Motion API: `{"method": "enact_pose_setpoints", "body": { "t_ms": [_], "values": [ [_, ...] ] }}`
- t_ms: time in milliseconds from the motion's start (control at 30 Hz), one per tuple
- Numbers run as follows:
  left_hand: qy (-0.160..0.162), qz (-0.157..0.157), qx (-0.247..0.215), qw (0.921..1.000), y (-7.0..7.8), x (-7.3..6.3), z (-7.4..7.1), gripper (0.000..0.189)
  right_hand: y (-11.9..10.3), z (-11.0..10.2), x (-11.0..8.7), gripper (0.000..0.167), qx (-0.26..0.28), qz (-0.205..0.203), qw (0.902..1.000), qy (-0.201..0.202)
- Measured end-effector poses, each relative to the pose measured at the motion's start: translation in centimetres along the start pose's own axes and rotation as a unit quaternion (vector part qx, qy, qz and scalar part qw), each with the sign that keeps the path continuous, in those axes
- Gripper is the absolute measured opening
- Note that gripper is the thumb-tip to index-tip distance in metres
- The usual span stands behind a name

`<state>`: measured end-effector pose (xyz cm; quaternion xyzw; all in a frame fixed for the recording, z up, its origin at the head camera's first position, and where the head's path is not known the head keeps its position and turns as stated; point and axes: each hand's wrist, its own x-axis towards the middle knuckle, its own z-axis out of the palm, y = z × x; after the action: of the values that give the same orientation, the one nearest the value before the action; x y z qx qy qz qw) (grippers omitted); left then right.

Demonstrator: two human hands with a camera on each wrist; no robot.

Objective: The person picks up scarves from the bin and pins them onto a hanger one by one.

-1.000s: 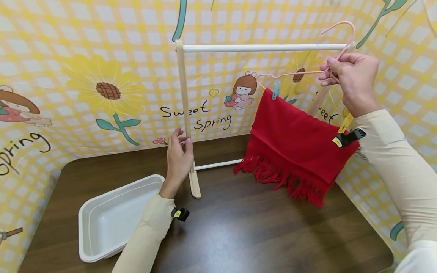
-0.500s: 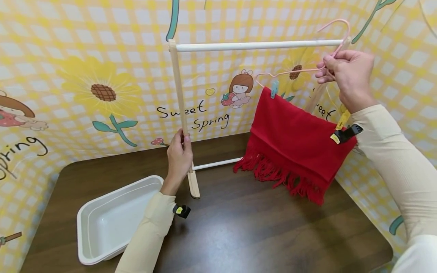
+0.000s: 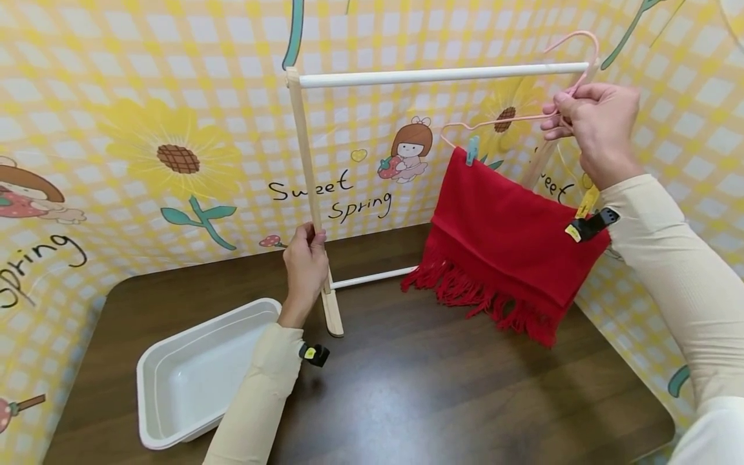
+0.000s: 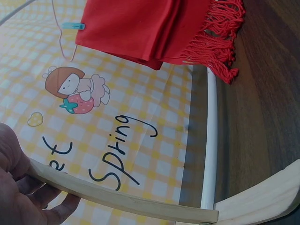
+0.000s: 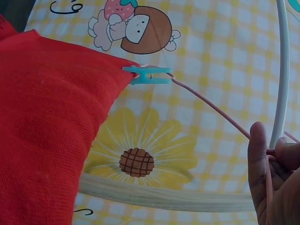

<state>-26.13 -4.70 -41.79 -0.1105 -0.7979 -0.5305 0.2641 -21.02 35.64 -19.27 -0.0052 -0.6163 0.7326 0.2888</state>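
My left hand (image 3: 305, 268) grips the wooden upright (image 3: 301, 139) of a small clothes rack, fingers and thumb around its lower half. High on the right, my right hand (image 3: 607, 126) pinches a pink wire hanger (image 5: 211, 107) just under its hook. The hook rises over the right end of the rack's white top bar (image 3: 430, 76). From the hanger hangs a folded red fringed scarf (image 3: 511, 239), tilted down to the right. A light blue clothespin (image 3: 473, 151) clips its left corner, a yellow clothespin (image 3: 587, 202) its right, partly hidden by the wrist camera.
A white plastic basin (image 3: 197, 381) stands on the dark wooden table (image 3: 372, 413) to the left, partly behind my left forearm. The rack's lower white bar (image 3: 372, 278) runs close above the tabletop. A yellow checked cloth (image 3: 232, 39) covers the walls behind.
My left hand, loosely open beside the upright before, has taken hold of it. The hanger and scarf have hardly moved in my right hand.
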Motion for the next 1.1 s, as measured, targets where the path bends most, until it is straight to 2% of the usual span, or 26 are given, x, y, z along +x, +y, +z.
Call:
{"method": "enact_pose_setpoints", "body": {
  "t_ms": [300,1100],
  "values": [
    [-0.004,-0.008,0.009,0.9999,0.2,-0.3,0.5,0.026,0.8,-0.8,0.1,0.019,-0.009,0.006,0.9999,0.005],
    [-0.005,0.014,0.018,0.9997,1.0,-0.5,1.3,0.021,1.0,-2.0,1.0,0.012,-0.005,0.020,0.9993,0.032]
  ]
}}
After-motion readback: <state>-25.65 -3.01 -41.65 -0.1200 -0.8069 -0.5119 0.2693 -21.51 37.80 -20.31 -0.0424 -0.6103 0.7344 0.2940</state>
